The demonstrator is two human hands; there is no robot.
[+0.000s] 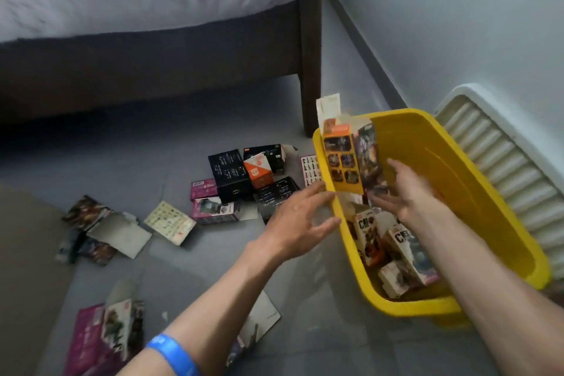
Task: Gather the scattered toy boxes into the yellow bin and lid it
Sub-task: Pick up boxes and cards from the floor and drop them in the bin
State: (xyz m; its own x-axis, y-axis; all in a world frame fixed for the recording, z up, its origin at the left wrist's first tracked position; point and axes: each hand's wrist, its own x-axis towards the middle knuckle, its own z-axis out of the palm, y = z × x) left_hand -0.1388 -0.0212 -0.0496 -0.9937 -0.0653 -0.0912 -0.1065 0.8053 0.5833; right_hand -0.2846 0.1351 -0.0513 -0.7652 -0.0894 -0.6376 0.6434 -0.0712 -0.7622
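The yellow bin (427,143) stands on the floor at the right with several toy boxes (399,250) lying in its near end. A tall orange and purple toy box (348,159) stands upright at the bin's far left corner. My right hand (409,192) is inside the bin, thumb and fingers closed on that box's lower right edge. My left hand (300,223) hovers at the bin's left wall with fingers spread and nothing in it. A black box (229,174), an orange box (258,175) and pink boxes (210,207) are scattered on the floor to the left.
The white ribbed lid (503,168) leans on the wall behind the bin. Flattened cartons (94,226) and a pink box (91,342) lie at the left, a card (262,320) near my left forearm. The bed's dark wooden leg (311,70) stands just beyond the bin.
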